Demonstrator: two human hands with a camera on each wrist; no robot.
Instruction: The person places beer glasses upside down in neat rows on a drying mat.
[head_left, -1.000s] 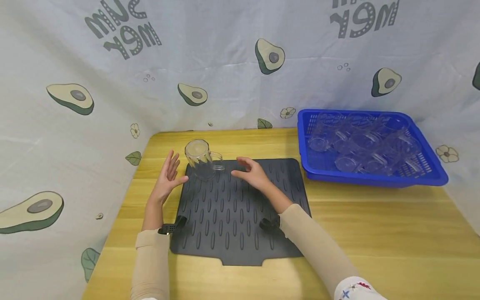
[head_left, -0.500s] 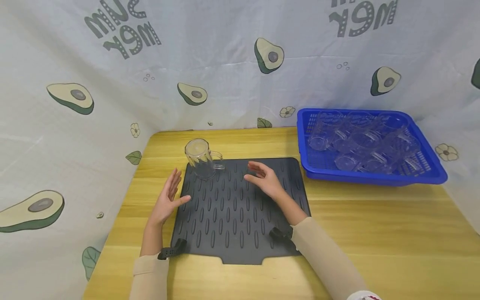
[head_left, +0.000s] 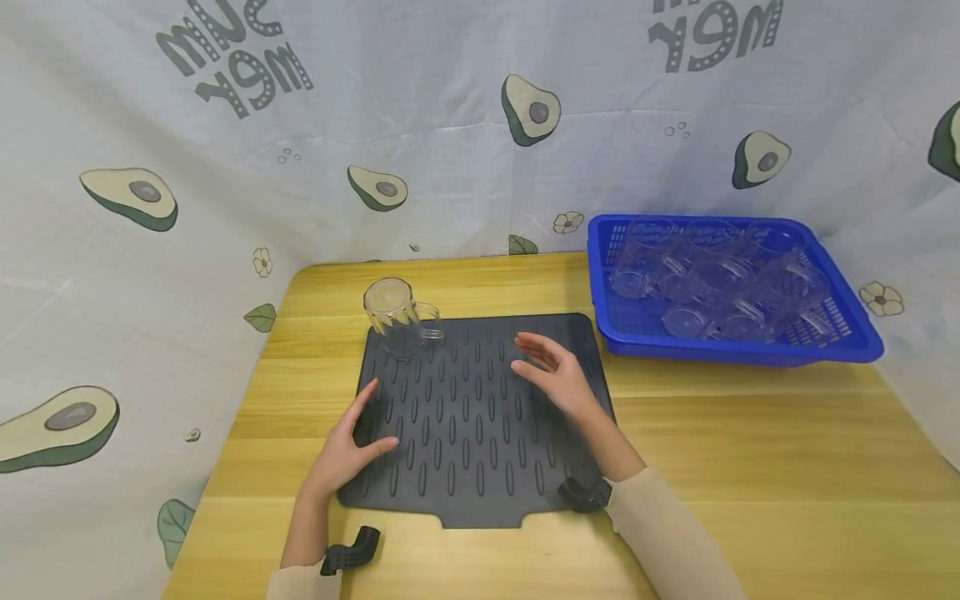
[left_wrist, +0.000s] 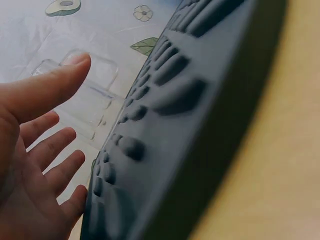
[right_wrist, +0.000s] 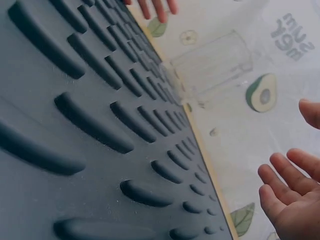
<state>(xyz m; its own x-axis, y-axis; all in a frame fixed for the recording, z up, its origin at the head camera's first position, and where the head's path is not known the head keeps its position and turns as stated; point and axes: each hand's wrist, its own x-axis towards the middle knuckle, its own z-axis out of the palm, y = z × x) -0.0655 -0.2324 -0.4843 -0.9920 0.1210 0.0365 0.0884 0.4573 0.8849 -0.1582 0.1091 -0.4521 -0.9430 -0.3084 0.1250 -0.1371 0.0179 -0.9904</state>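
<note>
A clear glass mug [head_left: 401, 321] stands upside down at the far left corner of a dark grey ribbed mat [head_left: 465, 450], its handle pointing right. My left hand [head_left: 341, 454] hovers at the mat's left edge, in front of the mug and apart from it, thumb and fingers spread around nothing. Over the right part of the mat is my right hand [head_left: 558, 375], its fingers relaxed and holding nothing. The left wrist view shows the left hand [left_wrist: 45, 150] with the mug behind its thumb. In the right wrist view the mug [right_wrist: 212, 65] stands beyond the mat, away from the right hand [right_wrist: 295, 190].
A blue plastic basket [head_left: 735, 354] with several clear glass mugs [head_left: 720, 279] lying in it stands at the back right of the wooden table [head_left: 750, 450]. Behind the table hangs a white curtain [head_left: 450, 75] printed with avocados.
Both hands have drawn back from the mug. The left came nearer the front edge, and the right moved right and toward the front. The mug stays in place.
</note>
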